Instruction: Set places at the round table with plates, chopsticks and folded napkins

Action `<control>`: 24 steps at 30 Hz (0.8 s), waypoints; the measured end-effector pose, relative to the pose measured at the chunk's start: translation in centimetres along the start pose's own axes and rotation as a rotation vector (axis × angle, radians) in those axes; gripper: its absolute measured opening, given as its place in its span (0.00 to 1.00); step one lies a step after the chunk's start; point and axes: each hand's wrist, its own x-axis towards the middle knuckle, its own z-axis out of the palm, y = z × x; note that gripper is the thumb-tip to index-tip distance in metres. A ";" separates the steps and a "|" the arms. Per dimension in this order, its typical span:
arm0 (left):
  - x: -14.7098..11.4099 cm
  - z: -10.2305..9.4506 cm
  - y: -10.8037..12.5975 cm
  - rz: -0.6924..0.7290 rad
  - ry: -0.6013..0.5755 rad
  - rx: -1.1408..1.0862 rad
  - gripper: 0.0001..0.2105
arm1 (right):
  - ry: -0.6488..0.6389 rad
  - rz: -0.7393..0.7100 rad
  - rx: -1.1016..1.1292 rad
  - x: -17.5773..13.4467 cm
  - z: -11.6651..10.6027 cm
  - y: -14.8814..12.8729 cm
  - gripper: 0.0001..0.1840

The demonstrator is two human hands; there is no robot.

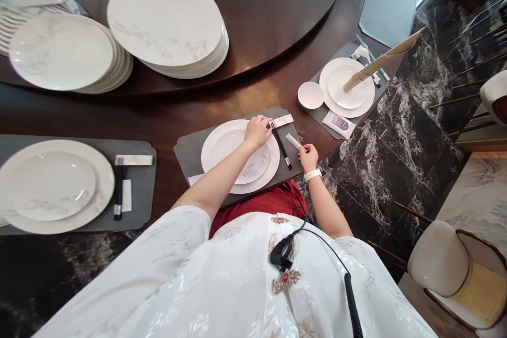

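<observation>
My left hand [258, 131] reaches over the stacked plates in front of me. Its closed fingertips are at the left end of a white chopstick rest [282, 120], where the black chopsticks [281, 147] cross it. Between the fingers of my right hand [308, 157] is a slim white paper packet [293, 141], held just right of the chopsticks, over the placemat's edge. A small plate [241, 161] sits on a larger plate [273, 169], both on a grey placemat [188, 150]. My left forearm hides part of the plates.
Another setting with plates [105, 195] lies left. At right stand a bowl [311, 95], plates, and an upright rolled napkin [380, 60]. Stacked plates [166, 18] and smaller ones [61, 50] rest on the raised turntable [269, 21]. Chairs [439, 259] stand on the marble floor.
</observation>
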 end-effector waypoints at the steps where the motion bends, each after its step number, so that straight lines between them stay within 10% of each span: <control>1: -0.3 -0.2 -0.2 0.012 0.020 -0.021 0.20 | -0.009 -0.017 -0.074 -0.2 -0.3 0.2 0.09; 7: -5.8 -2.2 -2.3 0.009 0.115 -0.136 0.19 | -0.117 -0.141 -0.340 -1.3 -1.2 -0.4 0.11; 19: -25.9 -5.8 -10.3 -0.459 0.248 -0.252 0.22 | -0.163 -0.200 -0.525 -2.2 -1.7 -1.1 0.12; 24: -31.0 -8.7 -14.9 -0.564 0.319 -0.383 0.28 | 0.044 -0.230 -0.661 -2.9 -1.8 -3.6 0.14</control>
